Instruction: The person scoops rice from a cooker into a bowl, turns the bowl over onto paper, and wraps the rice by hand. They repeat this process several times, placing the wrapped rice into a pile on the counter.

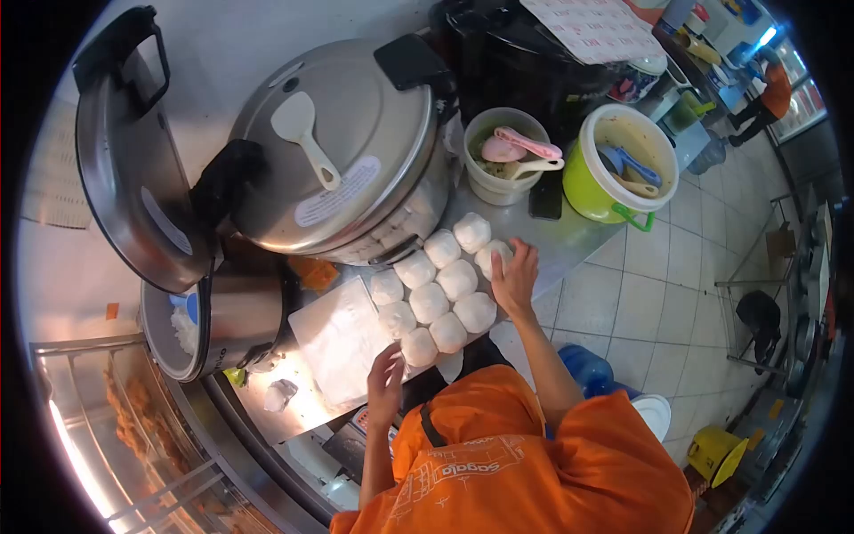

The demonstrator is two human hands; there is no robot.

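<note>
Several white, round wrapped bundles [429, 303] sit in close rows on the metal counter in front of the rice cooker. My right hand [516, 278] rests against the side of the bundle [492, 257] at the right end, its fingers stretched out. At the near left corner of the group, my left hand [385, 384] is beside another bundle [418, 347], fingers loosely extended and fingertips close to it. A stack of white paper sheets [338, 334] lies to the left of the bundles.
A large rice cooker [356, 142] with a white paddle [305, 133] on its lid stands behind. An open cooker [240, 325] holds rice at left. Tubs [507, 182] and a green-and-white bucket [587, 169] contain spoons. A phone [545, 200] lies between them. Another person [772, 89] stands far right.
</note>
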